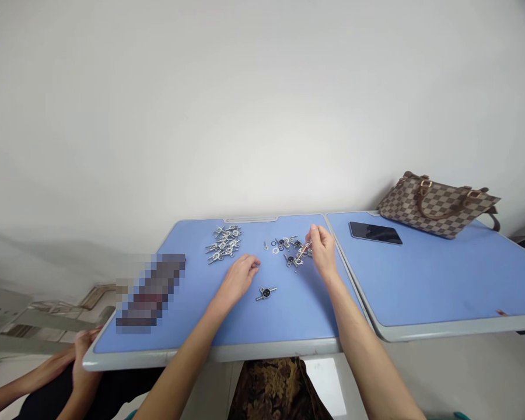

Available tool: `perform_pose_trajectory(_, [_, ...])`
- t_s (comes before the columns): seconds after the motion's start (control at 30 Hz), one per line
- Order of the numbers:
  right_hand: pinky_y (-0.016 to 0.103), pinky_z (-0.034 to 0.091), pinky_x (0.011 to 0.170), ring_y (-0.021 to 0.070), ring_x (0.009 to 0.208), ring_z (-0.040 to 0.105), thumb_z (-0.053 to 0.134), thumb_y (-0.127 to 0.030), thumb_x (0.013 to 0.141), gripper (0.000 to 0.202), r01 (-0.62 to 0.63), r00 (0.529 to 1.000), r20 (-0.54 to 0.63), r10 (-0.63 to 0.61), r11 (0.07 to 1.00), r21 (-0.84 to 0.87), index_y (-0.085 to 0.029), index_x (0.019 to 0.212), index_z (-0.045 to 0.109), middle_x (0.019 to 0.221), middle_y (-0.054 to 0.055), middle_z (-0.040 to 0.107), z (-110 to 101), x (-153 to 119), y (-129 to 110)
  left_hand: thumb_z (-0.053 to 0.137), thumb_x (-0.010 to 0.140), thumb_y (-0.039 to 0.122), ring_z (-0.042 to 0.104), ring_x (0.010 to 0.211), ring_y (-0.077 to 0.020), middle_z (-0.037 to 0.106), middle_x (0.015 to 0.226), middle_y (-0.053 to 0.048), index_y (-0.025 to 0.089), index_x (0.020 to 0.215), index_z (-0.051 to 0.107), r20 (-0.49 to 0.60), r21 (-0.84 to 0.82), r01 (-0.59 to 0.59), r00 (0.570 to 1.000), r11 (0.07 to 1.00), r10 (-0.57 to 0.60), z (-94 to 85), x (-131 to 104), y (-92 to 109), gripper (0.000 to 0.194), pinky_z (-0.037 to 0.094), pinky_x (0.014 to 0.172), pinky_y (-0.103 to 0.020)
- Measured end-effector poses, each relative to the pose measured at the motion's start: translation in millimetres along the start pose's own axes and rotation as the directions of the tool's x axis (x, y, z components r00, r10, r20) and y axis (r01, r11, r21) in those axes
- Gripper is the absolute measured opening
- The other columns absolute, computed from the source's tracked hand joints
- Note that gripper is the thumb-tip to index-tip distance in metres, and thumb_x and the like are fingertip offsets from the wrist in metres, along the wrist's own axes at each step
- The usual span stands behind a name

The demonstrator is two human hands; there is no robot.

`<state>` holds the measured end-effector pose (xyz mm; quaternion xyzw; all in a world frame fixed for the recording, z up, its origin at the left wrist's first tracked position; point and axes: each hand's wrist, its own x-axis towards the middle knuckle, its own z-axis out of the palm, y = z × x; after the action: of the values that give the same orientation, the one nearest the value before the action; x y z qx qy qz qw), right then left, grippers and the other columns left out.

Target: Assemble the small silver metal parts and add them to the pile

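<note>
My right hand (322, 249) is closed in a pinch above a loose group of small metal parts. A thin shiny piece (304, 252) slants down from its fingertips; its kind is too small to tell. My left hand (241, 274) rests on the table with fingers curled together, and whatever they hold, if anything, is hidden. In front of me, between the hands, lies a single metal fitting with a round black centre (266, 293). Similar black-centred fittings (290, 260) lie beneath my right hand. To the left is a pile of silvery metal fittings (225, 242).
A white flat gasket (275, 251), a dark ring (273, 243) and a small metal pin (266, 246) lie mid-table on the blue tabletop (289, 321). At left is a blurred-out dark object (153, 294). On the right table are a phone (375, 233) and checkered handbag (437, 204). Another person's hands (85, 344) are lower left.
</note>
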<state>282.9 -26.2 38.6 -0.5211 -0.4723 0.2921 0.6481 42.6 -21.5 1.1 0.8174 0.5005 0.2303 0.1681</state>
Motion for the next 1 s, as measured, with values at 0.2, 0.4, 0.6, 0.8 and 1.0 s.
perform_pose_trajectory(0.2, [0.024,0.041,0.048,0.0120,0.044,0.051,0.047,-0.054,0.091,0.042,-0.052,0.997,0.062,0.054,0.998,-0.034,-0.022,0.064,0.047,0.049,-0.004,0.053,-4.1,4.2,1.9,0.049,0.085,0.011,0.061,0.077,-0.0170,0.063,0.086,-0.002,0.021,0.084,0.063,0.059,-0.010,-0.080,0.995,0.997,0.080,7.8,13.5,8.8,0.017,0.049,0.071,-0.029])
perform_pose_trajectory(0.4, [0.025,0.047,0.046,0.0120,0.041,0.055,0.053,-0.060,0.084,0.042,-0.238,0.968,0.121,0.218,0.954,0.182,-0.022,0.068,0.045,0.054,-0.005,0.054,-4.4,13.2,13.8,0.044,0.090,0.013,0.063,0.083,-0.0179,0.064,0.096,-0.004,0.021,0.093,0.065,0.030,0.007,-0.108,0.994,0.994,0.108,5.7,24.5,8.5,0.023,0.051,0.076,-0.031])
perform_pose_trajectory(0.6, [0.023,0.047,0.043,0.0085,0.038,0.050,0.059,-0.062,0.078,0.045,-0.239,0.970,0.097,0.223,0.948,0.210,-0.022,0.067,0.042,0.056,-0.007,0.050,-1.2,13.0,17.0,0.044,0.088,0.005,0.058,0.108,-0.0227,0.058,0.123,-0.006,0.025,0.107,0.067,-0.027,0.103,-0.146,0.988,0.984,0.149,-2.3,55.7,7.6,0.036,0.047,0.093,-0.037])
perform_pose_trajectory(0.8, [0.022,0.043,0.041,0.0080,0.038,0.047,0.064,-0.061,0.076,0.045,-0.256,0.966,0.109,0.236,0.936,0.241,-0.021,0.067,0.044,0.054,-0.007,0.049,-2.4,9.6,17.7,0.055,0.085,0.006,0.064,0.090,-0.0203,0.067,0.085,-0.005,0.021,0.080,0.069,-0.059,0.169,-0.090,0.993,0.982,0.101,1.0,56.8,6.9,0.021,0.048,0.085,-0.032])
perform_pose_trajectory(1.0, [0.019,0.026,0.038,0.0055,0.039,0.033,0.063,-0.062,0.078,0.046,-0.223,0.952,0.239,0.191,0.968,0.117,-0.020,0.068,0.046,0.054,-0.007,0.043,2.3,-2.1,14.2,0.056,0.090,0.016,0.065,0.079,-0.0140,0.070,0.089,-0.002,0.020,0.092,0.066,-0.245,0.117,0.016,0.969,0.993,0.013,-13.7,31.8,23.5,0.011,0.048,0.073,-0.025])
